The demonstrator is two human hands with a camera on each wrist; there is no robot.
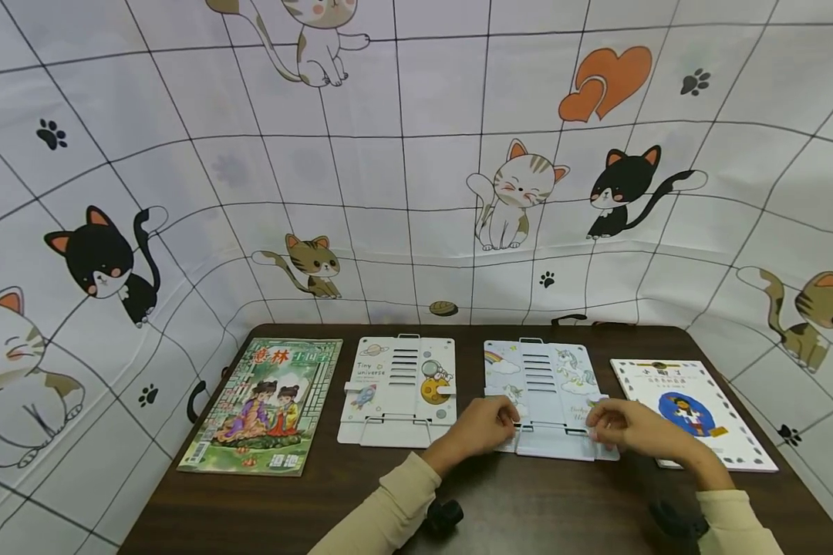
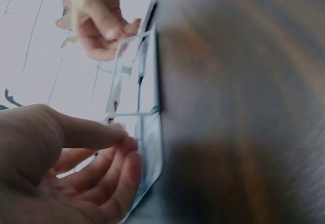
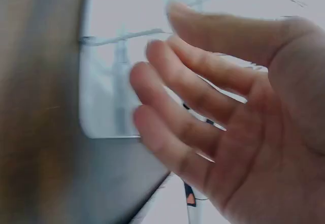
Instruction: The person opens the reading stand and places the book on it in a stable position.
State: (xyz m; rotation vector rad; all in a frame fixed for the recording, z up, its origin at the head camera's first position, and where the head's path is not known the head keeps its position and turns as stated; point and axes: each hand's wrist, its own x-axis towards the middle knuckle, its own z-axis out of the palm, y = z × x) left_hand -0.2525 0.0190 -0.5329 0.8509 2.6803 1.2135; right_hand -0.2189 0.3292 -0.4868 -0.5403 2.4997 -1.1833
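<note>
A white book stand with a rainbow and unicorns (image 1: 544,397) lies flat on the table between both hands. My left hand (image 1: 484,426) is at its lower left corner, fingers loosely curled. In the left wrist view that hand's thumb tip meets the index finger right beside the raised wire page holder (image 2: 112,79). My right hand (image 1: 632,428) is at the stand's lower right edge. Its fingers (image 3: 177,97) are spread and slightly bent, with nothing between them and the thumb.
Left of this stand lies a second one printed "Tiny universe" (image 1: 399,393). A green illustrated magazine (image 1: 267,408) is at the far left of the dark wooden table (image 1: 521,509). On the right a white book (image 1: 694,416) with a blue circle lies partly behind my right hand.
</note>
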